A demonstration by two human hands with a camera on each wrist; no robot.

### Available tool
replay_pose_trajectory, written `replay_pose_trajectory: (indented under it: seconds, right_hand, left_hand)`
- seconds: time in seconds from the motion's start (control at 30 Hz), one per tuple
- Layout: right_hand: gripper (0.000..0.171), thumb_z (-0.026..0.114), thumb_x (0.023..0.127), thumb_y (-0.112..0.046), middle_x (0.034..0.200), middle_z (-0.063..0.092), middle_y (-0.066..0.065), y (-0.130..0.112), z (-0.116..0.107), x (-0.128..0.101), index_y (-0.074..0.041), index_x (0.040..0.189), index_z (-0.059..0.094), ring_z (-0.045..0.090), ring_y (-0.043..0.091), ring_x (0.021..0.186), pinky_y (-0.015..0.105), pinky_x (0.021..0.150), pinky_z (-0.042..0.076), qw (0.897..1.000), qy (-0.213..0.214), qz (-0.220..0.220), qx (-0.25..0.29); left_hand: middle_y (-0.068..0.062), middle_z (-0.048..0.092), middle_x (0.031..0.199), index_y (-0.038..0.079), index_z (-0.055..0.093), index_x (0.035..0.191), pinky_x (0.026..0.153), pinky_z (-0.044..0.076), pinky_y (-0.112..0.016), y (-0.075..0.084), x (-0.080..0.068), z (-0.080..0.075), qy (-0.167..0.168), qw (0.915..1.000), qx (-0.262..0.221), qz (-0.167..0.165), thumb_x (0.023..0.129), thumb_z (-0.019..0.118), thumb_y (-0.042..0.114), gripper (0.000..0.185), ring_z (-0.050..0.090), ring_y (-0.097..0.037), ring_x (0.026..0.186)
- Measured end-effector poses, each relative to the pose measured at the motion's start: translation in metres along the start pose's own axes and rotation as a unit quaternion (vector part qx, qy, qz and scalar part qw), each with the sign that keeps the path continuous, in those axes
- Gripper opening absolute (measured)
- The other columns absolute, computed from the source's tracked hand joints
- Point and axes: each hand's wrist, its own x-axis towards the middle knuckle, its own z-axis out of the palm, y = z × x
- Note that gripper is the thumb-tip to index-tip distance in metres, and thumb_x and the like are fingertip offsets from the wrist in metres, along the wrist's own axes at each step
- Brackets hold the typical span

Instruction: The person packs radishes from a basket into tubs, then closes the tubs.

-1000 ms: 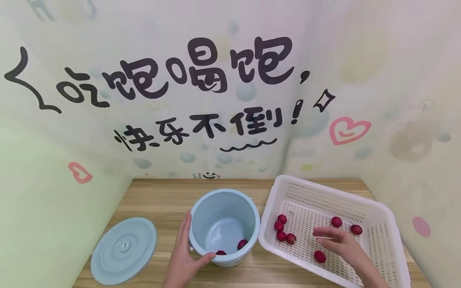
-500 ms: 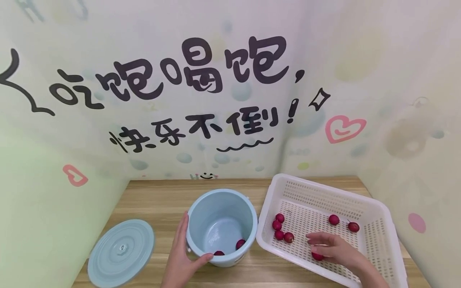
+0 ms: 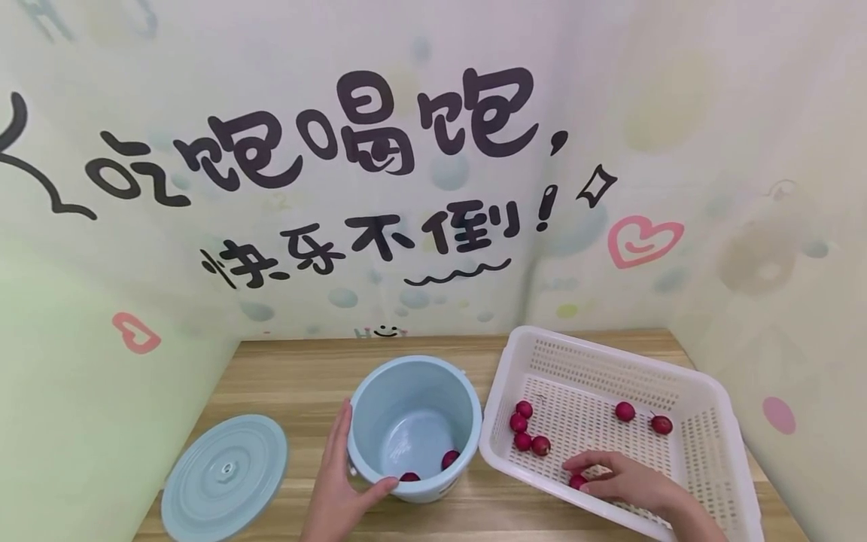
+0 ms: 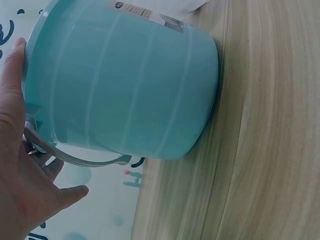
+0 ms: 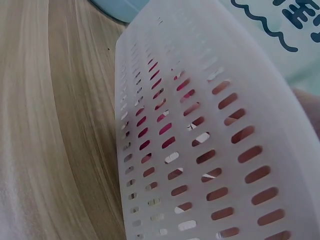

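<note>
My left hand (image 3: 344, 482) rests on the near left of a light blue bucket (image 3: 420, 384), its thumb on the front rim and its fingers spread straight along the side. Beside the grey handle (image 4: 75, 160), other fingers of this hand extend in the left wrist view. Two red radishes, one (image 3: 450, 459) at the right, lie inside. My right hand (image 3: 630, 482) reaches into the white basket (image 3: 704, 380) and pinches a radish (image 3: 578, 481) close to the near wall. In the right wrist view, the basket's slotted wall mostly hides that hand.
Several radishes (image 3: 521, 423) cluster at the basket's left end; two more, one (image 3: 625, 411) and another (image 3: 661, 424), lie toward its back right. A blue lid (image 3: 226, 474) lies left of the bucket on the wooden table (image 3: 291, 369). A printed wall (image 3: 379, 188) stands behind.
My right hand has come down over the near radish, taken hold of it and shifted it slightly left. The left hand stays at the bucket; the head view has drifted slightly.
</note>
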Motion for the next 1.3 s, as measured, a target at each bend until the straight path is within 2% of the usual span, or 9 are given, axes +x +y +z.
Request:
replay_pose_trajectory:
  seconds: [0.13,0.3,0.73,1.0,1.3]
  right_hand:
    - [0.036,0.056,0.099,-0.009,0.118,0.062,0.011,0.0015,0.0000,0.0020,0.015,0.126,0.055,0.059,0.001,0.093,0.016,0.077,0.053,0.999,-0.004,-0.034,0.020]
    - [0.036,0.056,0.096,-0.004,0.106,0.063,0.000,0.0018,0.0000,0.0030,0.020,0.123,0.049,0.060,0.001,0.086,0.016,0.072,0.053,0.997,-0.012,-0.043,0.064]
    - [0.037,0.055,0.095,-0.002,0.093,0.064,-0.007,-0.0004,0.0018,0.0023,0.021,0.121,0.044,0.058,-0.001,0.080,0.014,0.070,0.053,0.994,-0.021,-0.048,0.099]
    - [0.031,0.055,0.097,-0.005,0.111,0.067,0.002,-0.0027,0.0022,0.0028,0.014,0.122,0.053,0.062,0.004,0.090,0.018,0.075,0.057,0.995,0.003,-0.040,0.087]
    - [0.032,0.055,0.098,-0.004,0.116,0.068,0.004,0.0005,0.0003,0.0030,0.016,0.123,0.050,0.066,0.005,0.100,0.022,0.084,0.060,0.993,0.010,-0.051,0.108]
  left_hand:
    - [-0.009,0.014,0.168,0.023,0.010,0.162,0.115,0.035,-0.061,-0.0003,-0.0004,-0.0001,0.001,1.0000,0.000,-0.001,0.068,0.090,0.046,0.125,0.023,-0.041,0.151]
    - [-0.009,0.014,0.168,0.025,0.009,0.162,0.115,0.035,-0.061,-0.0006,-0.0007,-0.0003,0.001,1.0000,0.000,-0.003,0.068,0.090,0.047,0.125,0.023,-0.041,0.151]
    - [-0.009,0.015,0.168,0.026,0.009,0.162,0.114,0.036,-0.060,-0.0018,0.0002,0.0000,0.005,1.0000,0.004,0.003,0.067,0.090,0.046,0.126,0.024,-0.041,0.151]
    - [-0.010,0.015,0.168,0.025,0.010,0.162,0.115,0.036,-0.060,-0.0018,0.0002,-0.0005,0.004,1.0000,0.005,-0.002,0.068,0.089,0.047,0.125,0.024,-0.041,0.151]
    - [-0.010,0.016,0.168,0.020,0.012,0.161,0.113,0.038,-0.058,-0.0021,0.0004,0.0012,0.007,0.9999,0.007,0.009,0.068,0.090,0.045,0.124,0.026,-0.041,0.150]
